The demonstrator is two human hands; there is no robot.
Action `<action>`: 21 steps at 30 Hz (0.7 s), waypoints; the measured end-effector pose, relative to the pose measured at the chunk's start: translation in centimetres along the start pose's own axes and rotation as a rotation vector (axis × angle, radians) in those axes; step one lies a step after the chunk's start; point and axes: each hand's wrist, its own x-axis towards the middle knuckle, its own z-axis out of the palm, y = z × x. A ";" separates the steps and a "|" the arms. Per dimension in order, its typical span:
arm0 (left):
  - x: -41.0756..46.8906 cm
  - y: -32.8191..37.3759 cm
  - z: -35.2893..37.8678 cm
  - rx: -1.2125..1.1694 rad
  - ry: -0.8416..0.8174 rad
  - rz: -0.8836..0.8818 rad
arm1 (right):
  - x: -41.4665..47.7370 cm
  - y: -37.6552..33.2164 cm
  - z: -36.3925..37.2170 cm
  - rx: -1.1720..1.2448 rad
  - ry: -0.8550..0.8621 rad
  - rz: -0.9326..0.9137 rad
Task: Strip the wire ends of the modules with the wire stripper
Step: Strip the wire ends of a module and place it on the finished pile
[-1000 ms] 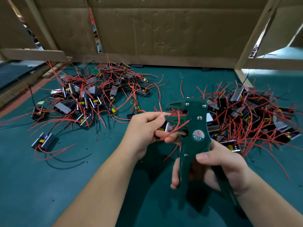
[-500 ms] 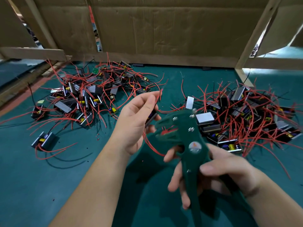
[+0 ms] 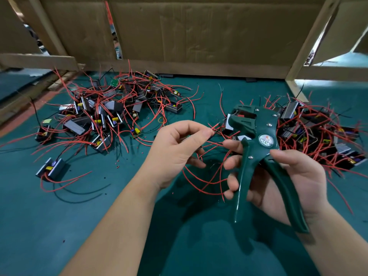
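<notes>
While our right hand [image 3: 294,176] grips the wire stripper [image 3: 258,127], our left hand [image 3: 175,150] at its nine o'clock pinches a red wire [image 3: 216,126], the module [image 3: 188,138] mostly hidden behind that hand.

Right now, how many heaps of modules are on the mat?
2. Left heap: at far left. Right heap: behind the wire stripper. A stray module sits apart, near left; more may be buried.
</notes>
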 end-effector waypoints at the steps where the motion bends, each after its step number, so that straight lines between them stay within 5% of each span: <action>1: 0.0 0.0 -0.1 0.008 0.013 0.011 | 0.0 -0.1 0.0 -0.022 0.013 0.013; 7: 0.1 0.0 -0.4 0.084 0.008 0.070 | 0.0 0.8 0.0 -0.174 0.051 0.202; 13: 0.3 0.3 -1.3 0.126 0.043 0.123 | -0.2 0.4 0.0 -0.130 -0.094 0.215; 21: 0.2 0.6 -2.7 0.217 -0.067 0.111 | 0.0 0.8 -0.3 -0.246 -0.024 0.248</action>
